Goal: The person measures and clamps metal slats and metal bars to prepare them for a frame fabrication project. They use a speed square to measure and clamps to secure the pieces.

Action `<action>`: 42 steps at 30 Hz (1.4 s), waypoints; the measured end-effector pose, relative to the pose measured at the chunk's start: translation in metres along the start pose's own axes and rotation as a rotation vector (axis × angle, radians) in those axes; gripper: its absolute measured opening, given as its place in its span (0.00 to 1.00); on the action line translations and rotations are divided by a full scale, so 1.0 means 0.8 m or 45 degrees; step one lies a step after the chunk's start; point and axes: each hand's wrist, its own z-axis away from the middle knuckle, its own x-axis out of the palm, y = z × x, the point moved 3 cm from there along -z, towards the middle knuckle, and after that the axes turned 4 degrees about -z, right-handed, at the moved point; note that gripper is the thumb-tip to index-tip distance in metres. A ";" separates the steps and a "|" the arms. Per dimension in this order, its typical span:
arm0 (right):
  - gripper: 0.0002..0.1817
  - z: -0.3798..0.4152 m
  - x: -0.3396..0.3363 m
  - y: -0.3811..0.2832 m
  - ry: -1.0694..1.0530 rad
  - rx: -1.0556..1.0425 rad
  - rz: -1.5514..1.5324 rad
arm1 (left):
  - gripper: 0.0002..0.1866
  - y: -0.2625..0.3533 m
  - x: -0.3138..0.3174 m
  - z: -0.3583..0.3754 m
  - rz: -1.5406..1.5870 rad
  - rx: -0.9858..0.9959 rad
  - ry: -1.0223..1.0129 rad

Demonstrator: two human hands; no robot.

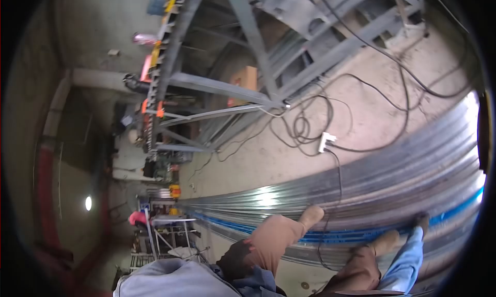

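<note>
Neither of my hands shows in this view, which is turned on its side. A person in a grey-blue top (170,279) and brown trousers (281,237) is at the bottom, one boot (312,217) at the long ribbed metal lengths (372,183). A leg in blue jeans (405,263) stands beside a brown trouser leg. Along the metal lengths runs a bright blue strip (454,210). A dark cable crosses them from a white socket block (325,142).
Black cables (302,129) lie in loops on the concrete floor (367,105). A grey steel frame (222,87) stands above them in the image, with a cardboard box (244,84) behind its bars. A metal rack (173,222) and a bright lamp (88,203) are farther off.
</note>
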 end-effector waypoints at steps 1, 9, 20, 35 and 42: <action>0.20 0.001 -0.007 -0.007 0.010 0.057 0.086 | 0.33 0.005 0.007 0.003 0.005 -0.008 0.016; 0.15 0.174 -0.054 -0.052 -0.062 0.141 0.172 | 0.36 0.047 -0.045 -0.004 0.069 -0.187 -0.084; 0.13 0.707 -0.411 -0.398 -0.582 -0.569 -1.388 | 0.14 0.323 -0.242 -0.154 1.885 -0.599 -0.524; 0.18 0.925 -0.573 -0.552 -0.234 -0.281 -2.340 | 0.19 0.433 -0.501 -0.070 0.699 1.525 -0.746; 0.20 0.973 -0.504 -0.545 0.984 -0.471 -1.744 | 0.19 0.370 -0.488 -0.100 0.574 0.945 -1.478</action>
